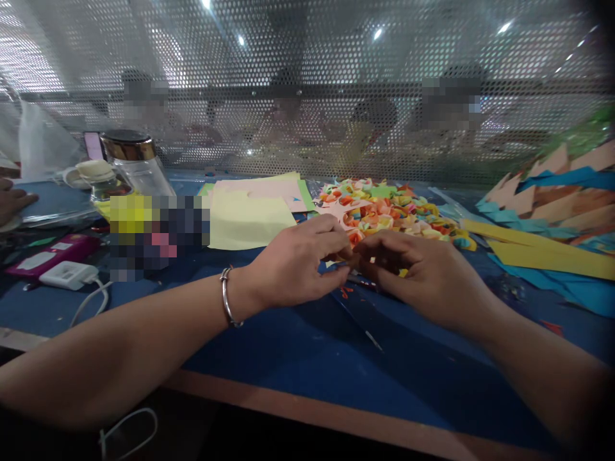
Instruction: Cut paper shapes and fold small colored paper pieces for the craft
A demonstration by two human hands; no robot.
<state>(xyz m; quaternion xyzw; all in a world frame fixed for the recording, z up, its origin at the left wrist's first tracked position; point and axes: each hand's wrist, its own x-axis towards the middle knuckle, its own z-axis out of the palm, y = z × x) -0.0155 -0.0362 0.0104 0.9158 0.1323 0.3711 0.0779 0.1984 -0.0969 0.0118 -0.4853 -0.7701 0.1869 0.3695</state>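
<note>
My left hand [307,262], with a silver bangle at its wrist, has its thumb and fingers drawn together above the blue table [298,358]. Facing it, my right hand [423,272] is curled in a pinch. Both sets of fingertips meet, and what is between them is too small and hidden to name. Just behind the fingers lies a heap of small folded paper pieces [394,214] in orange, yellow, pink and green. Below the hands rests a thin dark tool [355,320] with a pale tip.
Pale yellow sheets [245,221] lie behind my left hand. Folded orange and blue papers [552,198] and yellow paper strips [548,250] are at right. At left are a lidded jar [132,160], a white charger [70,274], a purple box [57,256] and another person's hand [14,202].
</note>
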